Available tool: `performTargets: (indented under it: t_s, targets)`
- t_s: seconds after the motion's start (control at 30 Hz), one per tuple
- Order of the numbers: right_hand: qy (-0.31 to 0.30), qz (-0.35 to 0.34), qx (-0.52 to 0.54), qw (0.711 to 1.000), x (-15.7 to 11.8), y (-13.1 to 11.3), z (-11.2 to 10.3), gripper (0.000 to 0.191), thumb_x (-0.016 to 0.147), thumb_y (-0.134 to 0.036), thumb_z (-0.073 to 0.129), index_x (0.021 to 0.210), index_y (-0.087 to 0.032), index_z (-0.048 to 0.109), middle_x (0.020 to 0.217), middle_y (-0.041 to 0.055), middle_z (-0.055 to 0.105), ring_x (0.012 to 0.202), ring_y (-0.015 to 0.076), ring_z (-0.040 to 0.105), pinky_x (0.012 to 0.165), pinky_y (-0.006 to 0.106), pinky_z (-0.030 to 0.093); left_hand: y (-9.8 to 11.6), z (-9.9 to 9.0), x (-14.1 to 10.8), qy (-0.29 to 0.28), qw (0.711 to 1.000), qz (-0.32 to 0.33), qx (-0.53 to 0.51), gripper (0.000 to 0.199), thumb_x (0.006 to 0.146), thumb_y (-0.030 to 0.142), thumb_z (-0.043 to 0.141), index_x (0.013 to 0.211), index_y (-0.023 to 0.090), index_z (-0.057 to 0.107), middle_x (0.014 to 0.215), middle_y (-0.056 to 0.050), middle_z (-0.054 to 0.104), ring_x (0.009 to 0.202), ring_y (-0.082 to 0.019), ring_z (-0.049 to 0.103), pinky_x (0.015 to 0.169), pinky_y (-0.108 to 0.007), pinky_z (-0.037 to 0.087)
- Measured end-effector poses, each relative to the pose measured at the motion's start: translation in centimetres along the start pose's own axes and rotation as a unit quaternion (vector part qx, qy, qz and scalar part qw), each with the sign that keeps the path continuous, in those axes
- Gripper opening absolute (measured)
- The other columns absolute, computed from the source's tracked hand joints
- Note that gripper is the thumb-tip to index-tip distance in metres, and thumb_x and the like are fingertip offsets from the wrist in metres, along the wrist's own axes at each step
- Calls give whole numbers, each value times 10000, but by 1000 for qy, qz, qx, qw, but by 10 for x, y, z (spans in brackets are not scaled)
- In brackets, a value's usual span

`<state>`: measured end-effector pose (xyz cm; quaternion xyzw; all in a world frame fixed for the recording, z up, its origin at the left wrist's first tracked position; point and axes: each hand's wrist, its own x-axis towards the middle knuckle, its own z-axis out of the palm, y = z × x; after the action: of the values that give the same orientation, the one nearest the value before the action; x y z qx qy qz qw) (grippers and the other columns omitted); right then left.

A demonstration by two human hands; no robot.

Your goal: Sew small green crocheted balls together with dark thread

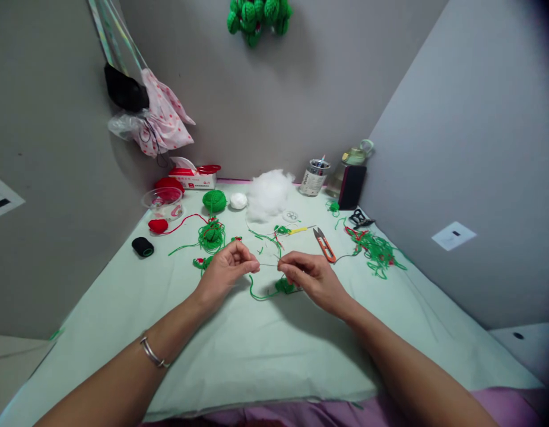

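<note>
A thin dark strand (269,265), which looks like thread, spans the short gap between my two hands above the table. My left hand (227,270) pinches one end between thumb and forefinger. At the other end, my right hand (312,279) pinches it the same way; whether a needle is in these fingers I cannot tell. Just under the right hand lies a small green crocheted piece (283,286) with a green yarn tail, partly hidden. Beyond the left hand's knuckles sits another green and red crocheted piece (202,263), partly covered.
Thread snips (324,245) and a yellow-handled crochet hook (298,230) lie behind the hands. Tangled green yarn (376,252) is at right. Farther back are white stuffing (269,196), a green yarn ball (214,201), a pen tin (314,178) and a phone (352,187). Black thread (143,247) stands left.
</note>
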<state>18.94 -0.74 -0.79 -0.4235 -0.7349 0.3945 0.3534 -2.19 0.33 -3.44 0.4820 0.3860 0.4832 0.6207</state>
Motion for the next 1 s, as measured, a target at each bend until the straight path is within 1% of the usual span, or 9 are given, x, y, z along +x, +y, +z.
performTargets:
  t_s: [0.1,0.2,0.27,0.43,0.57,0.67,0.73,0.9,1.0]
  targets:
    - [24,8,14,1000,1,2,-3,229,935,-333,575,806,-159,651,638,-10,544,558,106,478,525,231,378,0,-2,0,-26,999,-27,17,236,740,275,799,890,186,640,744,21,651,736,-131,623,753,-272,467]
    - [51,7,12,999,3,5,-5,223,936,-330,578,807,-161,645,632,-13,533,549,106,475,522,232,379,-2,-1,-2,-105,990,-83,48,181,780,314,775,807,149,708,703,-9,650,692,-123,598,720,-263,466]
    - [66,-1,-5,998,3,7,-5,215,943,-312,574,803,-163,640,627,-11,537,544,108,478,523,234,384,-3,0,-4,-127,986,-109,2,216,788,342,776,740,143,707,688,-5,621,650,-105,563,703,-259,480]
    - [48,-151,-132,978,0,14,8,161,976,-218,534,903,-162,666,741,38,651,629,123,555,604,234,435,-2,3,-2,-33,977,-114,-175,230,736,350,832,813,149,750,746,17,573,585,-48,465,643,-200,482]
    - [6,-264,-205,943,-3,19,18,179,1001,-175,486,963,-166,661,754,46,667,649,124,570,611,226,430,-9,6,-2,-6,999,-42,-20,172,805,320,758,864,160,780,846,-30,649,668,-93,559,692,-238,485]
    - [18,-245,-198,949,-2,20,15,171,996,-162,486,956,-170,652,761,43,671,642,121,570,605,220,428,-13,9,-5,-35,979,103,170,132,857,241,676,845,171,788,838,-46,659,769,-148,600,748,-278,467]
    - [20,-212,-181,960,-1,19,11,165,986,-159,496,929,-174,649,767,40,676,648,120,576,610,217,432,-13,9,-7,-54,959,160,228,131,863,203,655,833,177,780,820,-41,653,797,-159,601,770,-290,454]
    - [0,-144,-135,980,0,13,9,153,969,-181,530,893,-165,662,767,27,664,662,115,566,625,213,426,-10,9,-7,-5,974,115,197,125,770,194,747,672,169,675,743,-5,584,741,-146,557,718,-278,440]
    - [-9,-105,-111,988,-1,10,12,171,969,-216,539,875,-159,670,729,13,640,638,110,537,613,216,409,-10,9,-6,-10,993,65,101,193,713,224,807,668,163,630,872,-19,611,848,-152,583,768,-268,463]
